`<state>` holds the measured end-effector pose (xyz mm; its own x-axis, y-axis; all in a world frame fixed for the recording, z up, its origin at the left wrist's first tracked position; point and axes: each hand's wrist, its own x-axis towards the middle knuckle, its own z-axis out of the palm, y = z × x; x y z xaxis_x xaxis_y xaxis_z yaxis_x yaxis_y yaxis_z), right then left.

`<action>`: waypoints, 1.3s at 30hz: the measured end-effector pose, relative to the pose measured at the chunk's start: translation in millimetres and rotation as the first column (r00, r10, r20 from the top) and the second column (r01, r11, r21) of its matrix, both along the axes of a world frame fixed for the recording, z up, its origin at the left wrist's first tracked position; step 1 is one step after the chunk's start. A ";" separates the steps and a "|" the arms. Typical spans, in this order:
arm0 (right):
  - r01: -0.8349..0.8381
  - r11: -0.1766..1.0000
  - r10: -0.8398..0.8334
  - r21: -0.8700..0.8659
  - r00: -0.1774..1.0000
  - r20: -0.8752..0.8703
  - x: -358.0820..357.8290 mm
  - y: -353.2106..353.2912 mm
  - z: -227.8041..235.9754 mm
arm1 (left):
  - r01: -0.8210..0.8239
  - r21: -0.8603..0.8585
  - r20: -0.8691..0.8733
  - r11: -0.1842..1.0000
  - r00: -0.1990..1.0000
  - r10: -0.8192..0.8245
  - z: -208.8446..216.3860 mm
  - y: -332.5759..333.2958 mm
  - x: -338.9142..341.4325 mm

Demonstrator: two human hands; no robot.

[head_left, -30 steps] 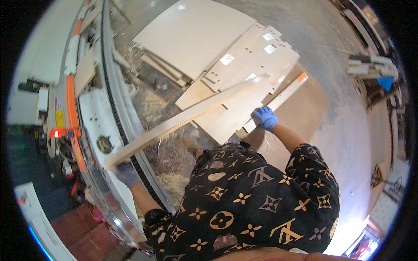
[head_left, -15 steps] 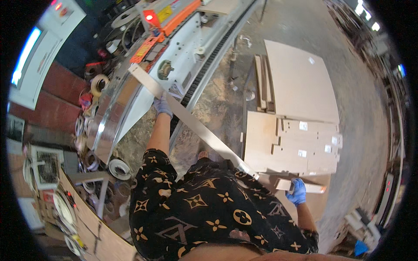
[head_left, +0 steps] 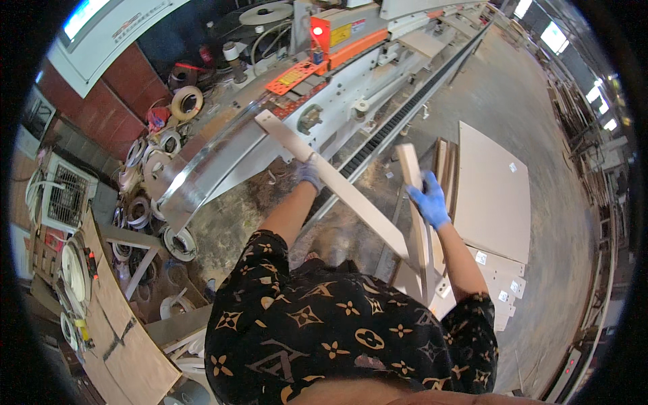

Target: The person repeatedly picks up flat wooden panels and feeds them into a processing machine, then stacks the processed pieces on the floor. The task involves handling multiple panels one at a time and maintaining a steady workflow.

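Two finger-grips: left hand (head_left: 308, 173) clamps left strip (head_left: 358, 208) partway (balance, we judge); right hand (head_left: 432, 201), 3 o'clock, seemingly clamps right strip (head_left: 407, 163).

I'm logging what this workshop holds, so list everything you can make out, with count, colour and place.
Long strip: one, pale, centre
Second strip: one, pale, right of centre
Machine: one, white and orange, top centre
Lit lamp: one, red, on the machine
Chain track: one, black, along the machine
Large panel: one, pale, right
Smaller panels: several, pale, lower right
Rolls: many, white and tan, left
Cabinet: one, white, upper left
Board: one, tan, lower left
Floor: one, grey, right
Shirt: one, black and gold, bottom
Left hand: one, grey-blue glove, holding the long strip
Right hand: one, blue glove, holding the second strip
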<state>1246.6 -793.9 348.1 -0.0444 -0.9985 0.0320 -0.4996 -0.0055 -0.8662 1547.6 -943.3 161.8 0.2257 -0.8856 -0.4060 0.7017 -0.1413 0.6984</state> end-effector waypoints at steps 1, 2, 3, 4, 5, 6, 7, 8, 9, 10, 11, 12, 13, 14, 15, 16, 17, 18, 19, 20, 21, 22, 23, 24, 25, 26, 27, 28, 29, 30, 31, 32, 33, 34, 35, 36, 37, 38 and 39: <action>-0.038 0.996 0.026 -0.076 0.988 -0.155 20.5 -24.8 -0.4 | -0.008 -0.069 -0.168 0.998 0.986 -0.004 10.1 5.7 2.0; -0.060 0.998 0.066 0.032 0.973 -0.219 42.0 -52.8 -0.3 | 0.018 -0.040 -0.323 0.999 0.946 -0.030 19.4 9.6 2.1; -0.108 0.992 0.121 0.064 0.959 -0.257 62.8 -75.4 -0.9 | 0.032 -0.024 -0.460 0.999 0.887 -0.039 27.9 11.4 4.2; -0.084 0.996 0.093 0.041 0.924 -0.372 85.9 -93.9 -4.0 | 0.044 0.021 -0.246 0.999 0.969 -0.038 34.1 13.1 3.2; -0.125 0.975 0.186 0.186 0.915 -0.358 106.8 -116.6 -3.5 | 0.004 0.094 0.003 0.996 1.000 -0.004 39.8 10.8 3.4; -0.185 0.967 0.242 0.173 0.879 -0.412 124.2 -133.0 -3.7 | -0.035 -0.020 -0.047 0.999 0.998 0.034 41.8 12.4 3.7; -0.208 0.959 0.277 0.192 0.833 -0.479 141.7 -149.6 -4.1 | -0.042 -0.012 -0.032 0.999 0.999 0.042 43.3 9.8 3.5; -0.242 0.948 0.315 0.209 0.811 -0.492 156.6 -166.2 -3.8 | -0.050 -0.002 -0.018 0.999 0.999 0.050 43.0 9.0 3.5; -0.269 0.934 0.354 0.234 0.787 -0.506 170.6 -181.1 -4.9 | -0.045 -0.010 -0.010 0.999 0.999 0.045 42.1 6.8 2.8; -0.296 0.919 0.393 0.262 0.760 -0.518 184.0 -194.6 -7.3 | -0.050 0.046 0.089 0.998 0.995 0.046 40.7 5.1 2.2; -0.301 0.922 0.386 0.242 0.757 -0.527 196.5 -206.7 -11.2 | -0.061 0.027 0.119 0.998 0.991 0.058 38.9 3.6 1.2; -0.308 0.925 0.379 0.221 0.754 -0.537 208.8 -219.9 -15.9 | -0.071 0.023 0.143 0.997 0.987 0.067 37.3 1.1 -0.1; -0.312 0.930 0.368 0.195 0.750 -0.549 221.2 -233.5 -21.5 | -0.085 0.075 0.166 0.994 0.984 0.071 35.7 -1.1 -1.5; -0.335 0.915 0.403 0.224 0.742 -0.535 234.0 -248.4 -27.5 | -0.095 0.013 0.167 0.995 0.982 0.092 34.1 -5.4 -2.9; -0.353 0.918 0.396 0.180 0.792 -0.466 247.4 -263.9 -34.3 | -0.110 0.007 0.167 0.994 0.980 0.107 32.7 -9.3 -5.1; -0.361 0.923 0.385 0.135 0.837 -0.389 259.1 -277.7 -42.6 | -0.123 0.008 0.168 0.992 0.979 0.120 30.8 -15.4 -7.5; -0.334 0.931 0.363 0.146 0.874 -0.324 262.8 -284.4 -49.3 | -0.108 0.046 0.166 0.993 0.981 0.099 29.0 -18.6 -10.0; -0.382 0.898 0.426 0.217 0.878 -0.218 260.1 -297.0 -54.2 | -0.146 0.004 0.189 0.989 0.972 0.142 26.9 -26.0 -12.1; -0.423 0.881 0.463 0.212 0.864 -0.199 251.9 -304.9 -59.9 | -0.155 0.002 0.210 0.988 0.966 0.151 25.4 -34.2 -13.5; -0.447 0.863 0.491 0.235 0.851 -0.184 235.1 -309.6 -65.7 | -0.161 -0.001 0.233 0.987 0.960 0.156 23.5 -43.9 -14.0; -0.505 0.838 0.538 0.207 0.829 -0.156 216.4 -314.4 -71.3 | -0.169 0.005 0.261 0.986 0.952 0.161 21.6 -53.6 -14.8; -0.494 0.813 0.561 0.307 0.805 -0.191 199.3 -316.9 -79.1 | -0.183 -0.002 0.305 0.983 0.936 0.175 19.5 -62.0 -15.8; -0.475 0.799 0.573 0.369 0.787 -0.230 185.8 -321.7 -87.7 | -0.176 0.011 0.331 0.984 0.930 0.163 17.8 -73.1 -15.7; -0.510 0.775 0.587 0.373 0.799 -0.129 173.4 -321.8 -97.0 | -0.177 0.022 0.351 0.984 0.923 0.158 16.7 -81.7 -15.6; -0.505 0.769 0.561 0.392 0.827 -0.036 162.7 -319.9 -107.3 | -0.148 0.089 0.360 0.985 0.927 0.107 15.5 -90.5 -15.0; -0.490 0.746 0.529 0.450 0.848 0.047 157.8 -323.0 -113.7 | -0.174 0.038 0.334 0.984 0.930 0.151 15.0 -97.8 -14.7; -0.529 0.762 0.538 0.374 0.838 0.091 157.3 -330.4 -117.8 | -0.170 0.040 0.294 0.985 0.944 0.151 14.4 -104.4 -14.9; -0.555 0.761 0.549 0.337 0.827 0.122 158.7 -336.8 -120.5 | -0.168 0.053 0.265 0.984 0.953 0.148 13.4 -109.9 -16.2; -0.547 0.772 0.529 0.325 0.835 0.148 162.5 -344.7 -120.3 | -0.150 0.059 0.206 0.987 0.969 0.135 12.4 -114.5 -17.9; -0.579 0.746 0.538 0.330 0.815 0.213 166.2 -352.3 -118.5 | -0.133 0.075 0.160 0.988 0.980 0.120 10.9 -118.3 -20.1; -0.577 0.731 0.508 0.363 0.816 0.275 169.9 -358.8 -115.0 | -0.136 0.087 0.105 0.987 0.986 0.126 9.4 -120.8 -22.0; -0.578 0.724 0.472 0.378 0.814 0.340 172.5 -364.7 -110.7 | -0.147 0.062 0.164 0.987 0.977 0.135 8.0 -123.8 -23.8; -0.544 0.743 0.487 0.389 0.839 0.242 173.9 -367.8 -106.6 | -0.178 0.026 0.218 0.984 0.961 0.168 7.0 -125.9 -24.3; -0.507 0.771 0.493 0.385 0.858 0.144 174.2 -370.0 -102.9 | -0.175 0.024 0.251 0.984 0.954 0.164 6.3 -128.1 -24.5; -0.475 0.792 0.504 0.384 0.863 0.026 173.4 -370.4 -100.1 | -0.184 -0.015 0.261 0.983 0.948 0.181 6.4 -129.9 -23.4; -0.481 0.788 0.487 0.386 0.869 0.089 172.8 -370.5 -98.1 | -0.163 -0.024 0.257 0.986 0.952 0.164 7.6 -131.6 -21.3; -0.491 0.778 0.480 0.393 0.867 0.133 171.1 -369.1 -97.2 | -0.160 0.039 0.236 0.986 0.961 0.147 9.7 -133.2 -18.6; -0.501 0.768 0.472 0.399 0.864 0.177 169.8 -367.2 -97.4 | -0.166 -0.008 0.286 0.986 0.944 0.162 13.1 -134.3 -15.5; -0.508 0.761 0.473 0.404 0.860 0.192 171.2 -369.4 -97.9 | -0.190 0.013 0.323 0.982 0.930 0.176 17.4 -135.7 -12.1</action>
